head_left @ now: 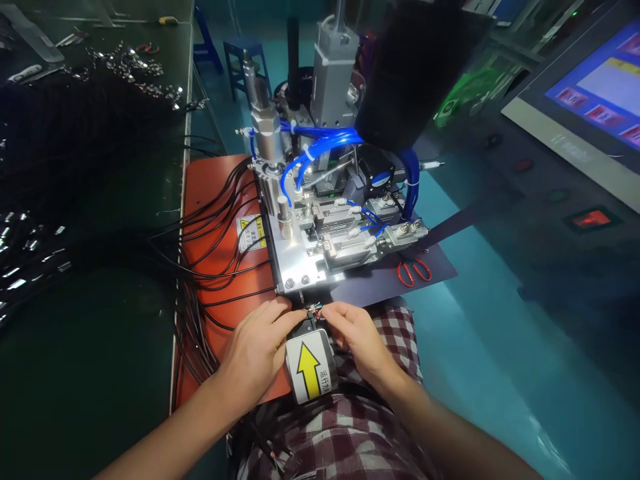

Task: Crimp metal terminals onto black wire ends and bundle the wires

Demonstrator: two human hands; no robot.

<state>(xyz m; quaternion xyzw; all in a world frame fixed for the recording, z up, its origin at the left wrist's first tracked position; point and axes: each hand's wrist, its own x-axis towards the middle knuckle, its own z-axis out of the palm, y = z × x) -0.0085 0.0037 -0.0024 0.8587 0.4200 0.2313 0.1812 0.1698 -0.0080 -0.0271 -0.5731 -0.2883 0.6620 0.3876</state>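
My left hand and my right hand meet at the front of a metal machine. Between their fingertips are thin coloured wires, with red and green strands showing. The left thumb and index finger are pinched at the left side of the wires; the right fingers are pinched at the right side. Just below the fingertips is a small black block. A white part with a yellow arrow lies between the wrists. The wire ends are too small to make out fully.
Black cables cross an orange plate on the left. Red-handled scissors lie on the dark plate to the right. Blue air hoses arch over the machine. A touch screen stands at the upper right; a stool is behind.
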